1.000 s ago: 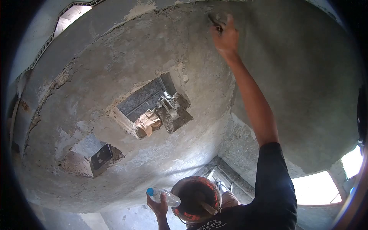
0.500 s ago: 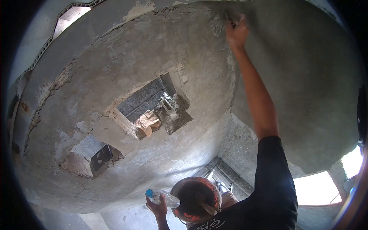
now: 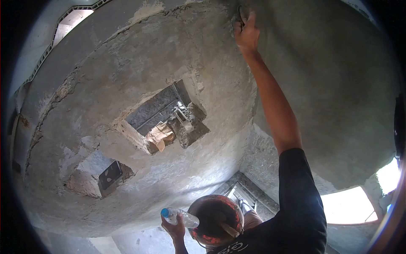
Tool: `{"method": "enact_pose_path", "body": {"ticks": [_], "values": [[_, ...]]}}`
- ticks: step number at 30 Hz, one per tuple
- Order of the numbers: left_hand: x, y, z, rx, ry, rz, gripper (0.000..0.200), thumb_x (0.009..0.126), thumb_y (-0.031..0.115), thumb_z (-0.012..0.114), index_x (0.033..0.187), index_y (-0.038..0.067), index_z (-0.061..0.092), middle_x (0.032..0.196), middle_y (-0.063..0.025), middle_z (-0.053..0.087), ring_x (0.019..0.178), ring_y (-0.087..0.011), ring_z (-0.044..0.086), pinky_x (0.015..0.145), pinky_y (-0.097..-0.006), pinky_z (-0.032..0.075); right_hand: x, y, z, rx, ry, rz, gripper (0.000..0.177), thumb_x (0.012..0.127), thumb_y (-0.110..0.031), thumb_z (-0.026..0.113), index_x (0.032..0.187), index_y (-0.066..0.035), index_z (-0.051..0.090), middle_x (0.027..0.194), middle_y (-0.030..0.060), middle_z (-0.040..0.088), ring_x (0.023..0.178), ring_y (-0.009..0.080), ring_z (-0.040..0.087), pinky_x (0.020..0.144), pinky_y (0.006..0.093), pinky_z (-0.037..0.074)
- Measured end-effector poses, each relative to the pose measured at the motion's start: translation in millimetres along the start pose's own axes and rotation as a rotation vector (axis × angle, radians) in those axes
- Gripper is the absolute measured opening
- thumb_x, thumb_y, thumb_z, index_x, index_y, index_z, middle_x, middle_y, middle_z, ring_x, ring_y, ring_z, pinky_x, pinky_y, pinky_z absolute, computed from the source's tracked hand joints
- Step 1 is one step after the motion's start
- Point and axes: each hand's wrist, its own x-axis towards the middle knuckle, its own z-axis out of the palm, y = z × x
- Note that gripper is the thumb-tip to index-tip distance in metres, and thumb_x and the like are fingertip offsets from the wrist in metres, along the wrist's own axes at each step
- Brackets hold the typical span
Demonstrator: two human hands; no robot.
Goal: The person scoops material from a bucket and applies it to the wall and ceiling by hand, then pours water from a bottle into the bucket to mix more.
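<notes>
Low in the view, my left hand (image 3: 174, 230) is wrapped round a clear plastic bottle (image 3: 188, 218) with a blue cap. The bottle lies tilted, its base over the edge of a round bucket (image 3: 241, 210) smeared red and grey. A wooden handle (image 3: 229, 230) sticks up inside this bucket. High on the grey plastered wall (image 3: 330, 89), my right hand (image 3: 248, 36) reaches up at arm's length. Its fingers close round a small dark hand tool (image 3: 242, 15) near the seam between rough and smoother plaster; the tool's kind is hard to make out.
Two recesses are cut into the rough wall (image 3: 169, 55). One holds crumpled brown paper (image 3: 160, 134) and a grey block (image 3: 182, 118); a dark phone (image 3: 111, 173) leans in the other. A bright opening (image 3: 349, 205) lies at right. My foot (image 3: 245, 206) shows beside the bucket.
My right hand has moved a little left along the upper wall with the tool. My left hand and the bottle stay in nearly the same place.
</notes>
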Motion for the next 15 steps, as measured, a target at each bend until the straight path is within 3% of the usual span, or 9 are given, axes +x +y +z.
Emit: {"method": "enact_pose_path", "body": {"ticks": [3, 7, 9, 10, 12, 15], "values": [[-1.7, -6.2, -0.3, -0.010, -0.015, 0.030, 0.049, 0.074, 0.029, 0.070, 0.106, -0.003, 0.051, 0.085, -0.0139, 0.061, 0.075, -0.0242, 0.060, 0.069, -0.0371, 0.048, -17.7, 16.7, 0.5, -0.206, -0.054, -0.077, 0.062, 0.075, -0.005, 0.062, 0.128, 0.000, 0.031, 0.077, 0.0214, 0.063, 0.070, 0.0385, 0.063, 0.062, 0.0410, 0.052], [-1.0, -5.6, -1.9, -0.048, -0.051, 0.011, 0.047, 0.075, 0.031, 0.070, 0.102, -0.002, 0.052, 0.083, -0.0135, 0.061, 0.074, -0.0245, 0.060, 0.068, -0.0371, 0.048, -38.0, 47.6, -10.7, -0.189, -0.023, -0.094, 0.052, 0.077, -0.008, 0.057, 0.124, 0.002, 0.037, 0.078, 0.0241, 0.063, 0.069, 0.0372, 0.063, 0.060, 0.0394, 0.052], [-0.2, -3.6, -3.1, -0.046, -0.059, 0.013, 0.046, 0.075, 0.032, 0.070, 0.101, -0.002, 0.052, 0.082, -0.0131, 0.061, 0.073, -0.0244, 0.060, 0.068, -0.0371, 0.048, -34.6, 42.6, -22.9, -0.195, -0.178, 0.142, 0.060, 0.076, -0.004, 0.059, 0.130, -0.004, 0.032, 0.091, 0.0230, 0.063, 0.080, 0.0375, 0.063, 0.068, 0.0414, 0.052], [0.1, -0.5, -3.3, -0.033, -0.052, 0.008, 0.046, 0.075, 0.033, 0.070, 0.099, -0.001, 0.052, 0.081, -0.0124, 0.061, 0.073, -0.0241, 0.060, 0.068, -0.0367, 0.048, -26.2, 33.6, -27.0, -0.196, -0.178, 0.142, 0.060, 0.076, -0.004, 0.059, 0.130, -0.004, 0.032, 0.091, 0.0230, 0.063, 0.080, 0.0375, 0.063, 0.068, 0.0414, 0.052], [1.7, 3.1, -1.9, -0.020, -0.044, 0.005, 0.045, 0.075, 0.034, 0.070, 0.098, -0.001, 0.053, 0.080, -0.0118, 0.061, 0.072, -0.0237, 0.060, 0.068, -0.0363, 0.048, -7.2, 13.4, -30.8, -0.042, -0.039, -0.104, 0.060, 0.075, -0.005, 0.060, 0.129, -0.004, 0.033, 0.097, 0.0223, 0.063, 0.081, 0.0367, 0.063, 0.069, 0.0399, 0.053], [2.2, 6.2, -2.1, -0.020, -0.056, 0.004, 0.046, 0.075, 0.035, 0.070, 0.098, -0.001, 0.053, 0.081, -0.0116, 0.061, 0.073, -0.0237, 0.060, 0.068, -0.0360, 0.048, 23.5, -2.7, -27.0, -0.083, 0.013, -0.188, 0.053, 0.076, -0.008, 0.059, 0.125, -0.003, 0.039, 0.088, 0.0210, 0.064, 0.078, 0.0364, 0.064, 0.070, 0.0422, 0.051]]}}
